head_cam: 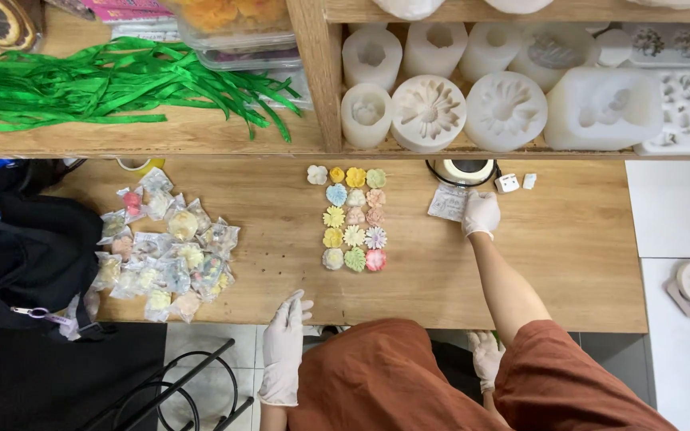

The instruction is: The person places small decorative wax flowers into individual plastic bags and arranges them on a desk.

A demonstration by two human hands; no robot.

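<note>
Left hand [283, 348] off table edge | right hand [481, 213] on packet [447, 203]

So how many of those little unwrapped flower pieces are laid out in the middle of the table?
15 unwrapped flower pieces: a three-column block at the table's centre, four across the top row. Wrapped ones sit piled at left, uncounted.

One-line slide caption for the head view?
White-gloved right hand rests on a small clear packet beside rows of pastel flower-shaped pieces; white-gloved left hand hangs below the wooden table.
</note>
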